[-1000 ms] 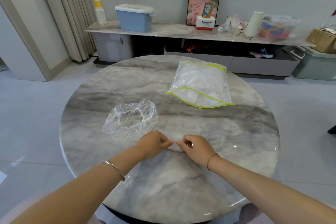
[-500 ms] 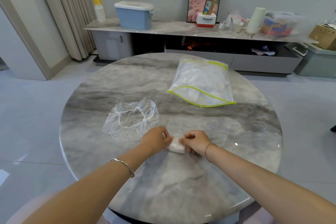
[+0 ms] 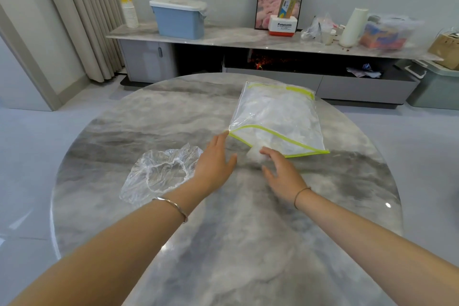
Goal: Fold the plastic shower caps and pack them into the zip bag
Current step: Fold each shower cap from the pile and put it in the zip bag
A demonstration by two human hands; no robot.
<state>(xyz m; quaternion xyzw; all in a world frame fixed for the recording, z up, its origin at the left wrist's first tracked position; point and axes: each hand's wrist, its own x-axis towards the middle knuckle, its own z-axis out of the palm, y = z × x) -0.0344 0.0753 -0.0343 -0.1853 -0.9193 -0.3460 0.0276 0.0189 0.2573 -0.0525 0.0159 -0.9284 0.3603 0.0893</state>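
Packing step: right hand pinches folded cap at bag mouth, left hand flat, empty, at its corner; next needs the mouth spread.

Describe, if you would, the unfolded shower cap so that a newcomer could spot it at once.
Find the round marble table. On its left half, left of the left hand, lies the unfolded shower cap. Unlike the folded cap by the right hand and the packed zip bag beyond, it is spread out, clear and crinkled, its elastic ring showing.
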